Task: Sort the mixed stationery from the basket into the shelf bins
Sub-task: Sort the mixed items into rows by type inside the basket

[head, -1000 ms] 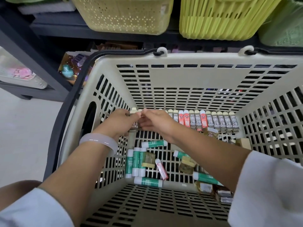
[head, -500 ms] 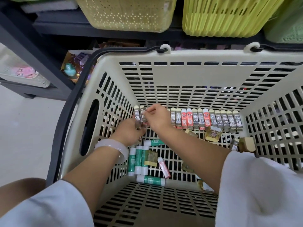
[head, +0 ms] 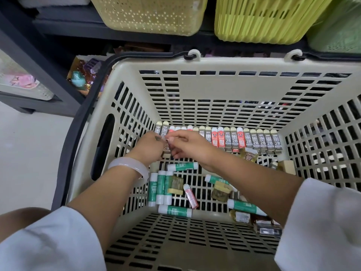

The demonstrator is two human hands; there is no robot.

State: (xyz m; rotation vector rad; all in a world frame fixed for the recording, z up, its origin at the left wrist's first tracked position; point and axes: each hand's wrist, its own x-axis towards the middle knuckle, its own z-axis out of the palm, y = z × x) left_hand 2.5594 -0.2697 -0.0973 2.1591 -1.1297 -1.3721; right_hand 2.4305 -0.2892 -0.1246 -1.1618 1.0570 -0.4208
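A beige slotted basket [head: 195, 87] holds the stationery. A row of small brown "2B" and red boxes [head: 254, 140] lines its far wall. Green-and-white glue sticks [head: 162, 187] and small brown packets lie loose on the bottom. My left hand [head: 149, 147], with a pale bangle on the wrist, and my right hand [head: 187, 144] meet at the row's left end. Together they pinch one brown "2B" box [head: 166, 149], which stands just in front of the row. My fingers hide most of it.
On the dark shelf above the basket stand a pale yellow perforated bin [head: 150, 12], a lime ribbed bin [head: 263, 18] and a green bin [head: 340, 26]. Coloured packets [head: 84, 77] sit on the lower shelf at left. The basket's black handle [head: 78, 122] lies along its left rim.
Both hands dropped lower and nearer me along the row's left end. Several more boxes now show at that end. The "2B" box sits lower between my fingers.
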